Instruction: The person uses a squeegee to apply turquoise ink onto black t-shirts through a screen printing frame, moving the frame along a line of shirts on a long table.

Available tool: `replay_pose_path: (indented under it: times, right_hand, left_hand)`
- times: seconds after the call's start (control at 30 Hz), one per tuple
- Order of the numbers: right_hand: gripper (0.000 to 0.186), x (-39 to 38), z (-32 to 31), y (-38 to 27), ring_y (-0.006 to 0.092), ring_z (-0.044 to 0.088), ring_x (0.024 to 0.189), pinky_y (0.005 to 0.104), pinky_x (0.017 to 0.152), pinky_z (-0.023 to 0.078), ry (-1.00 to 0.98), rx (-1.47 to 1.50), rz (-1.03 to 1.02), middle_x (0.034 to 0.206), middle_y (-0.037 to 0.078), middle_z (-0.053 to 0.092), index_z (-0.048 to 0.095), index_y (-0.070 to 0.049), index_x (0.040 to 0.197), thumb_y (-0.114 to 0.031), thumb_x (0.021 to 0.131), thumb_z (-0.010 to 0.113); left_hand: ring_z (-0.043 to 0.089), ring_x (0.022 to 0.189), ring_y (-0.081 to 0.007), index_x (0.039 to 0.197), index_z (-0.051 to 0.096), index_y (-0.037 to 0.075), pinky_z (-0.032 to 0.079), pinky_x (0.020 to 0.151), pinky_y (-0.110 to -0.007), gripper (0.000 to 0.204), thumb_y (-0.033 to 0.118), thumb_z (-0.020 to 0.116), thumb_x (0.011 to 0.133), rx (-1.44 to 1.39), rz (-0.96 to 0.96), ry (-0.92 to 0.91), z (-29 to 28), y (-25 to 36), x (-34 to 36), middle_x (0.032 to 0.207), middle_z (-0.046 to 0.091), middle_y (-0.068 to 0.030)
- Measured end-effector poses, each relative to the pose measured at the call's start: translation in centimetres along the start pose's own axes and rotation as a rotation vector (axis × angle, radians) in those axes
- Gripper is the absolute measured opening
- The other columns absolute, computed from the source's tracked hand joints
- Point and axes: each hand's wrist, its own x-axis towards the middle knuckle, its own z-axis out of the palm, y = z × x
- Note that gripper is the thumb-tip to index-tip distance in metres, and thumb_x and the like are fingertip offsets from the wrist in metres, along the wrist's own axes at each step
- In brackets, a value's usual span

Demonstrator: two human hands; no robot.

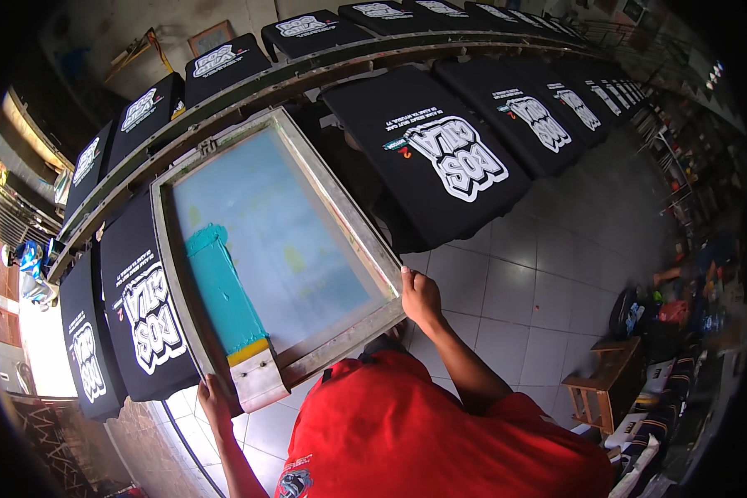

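Note:
I hold a silkscreen printing frame (341,341) tilted in front of me, its pale blue mesh (266,195) stretched inside a worn rim. My left hand (214,400) is closed on the near left corner. At the near right corner my right hand (421,295) is closed, thumb along the edge. A broad strip of teal ink (228,295) covers the left part of the mesh. Against the near rim, at the end of the ink, rests a squeegee (259,383) with a pale handle and yellow edge. What lies beneath the frame is mostly hidden.
Black printed shirts lie on boards: one (427,158) right of the frame, another (145,307) left. A far row of shirts (307,26) runs behind a long metal rail (307,62). A wooden stool (610,378) stands on the tiled floor (506,290) at right.

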Motion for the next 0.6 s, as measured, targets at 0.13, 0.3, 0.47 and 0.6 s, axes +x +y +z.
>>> replay_pose_path:
  times: [0.13,0.3,0.47,0.6]
  right_hand:
    - [0.053,0.3,0.7,-0.8,0.0469,0.062,0.078,0.0513,0.068,0.048,0.02,-0.029,0.005,0.076,0.028,0.063,0.064,0.002,0.076,-0.038,0.1,0.037]
    - [0.058,1.5,1.0,-1.5,0.0481,0.061,0.077,0.053,0.068,0.046,0.055,-0.068,0.048,0.076,0.029,0.063,0.065,0.003,0.075,-0.043,0.099,0.038]
    - [0.06,2.7,-0.3,-0.4,0.048,0.061,0.079,0.053,0.069,0.045,0.113,-0.109,0.059,0.078,0.029,0.063,0.065,0.005,0.076,-0.042,0.099,0.036]
    - [0.061,3.9,0.2,0.2,0.0483,0.061,0.08,0.0536,0.071,0.045,0.13,-0.088,0.059,0.079,0.03,0.063,0.065,0.006,0.076,-0.042,0.099,0.036]
  left_hand:
    - [0.032,0.058,-0.0049,0.074,0.046,0.007,0.024,0.049,-0.028,0.038,0.034,0.05,0.1,-0.037,0.015,-0.047,0.3,0.0,1.1,0.063,0.038,0.0049]
    - [0.039,0.059,-0.0053,0.084,0.057,0.001,0.031,0.049,-0.026,0.034,0.03,0.05,0.1,-0.057,0.034,-0.071,1.2,0.7,2.2,0.066,0.049,0.0016]
    - [0.034,0.059,-0.0107,0.073,0.047,-0.002,0.032,0.051,-0.034,0.043,0.032,0.052,0.099,0.051,0.05,-0.033,4.0,2.5,3.5,0.06,0.039,-0.0038]
    - [0.031,0.057,-0.013,0.072,0.044,-0.003,0.03,0.051,-0.036,0.046,0.033,0.053,0.098,0.053,0.061,-0.03,4.8,2.9,4.1,0.059,0.035,-0.0051]
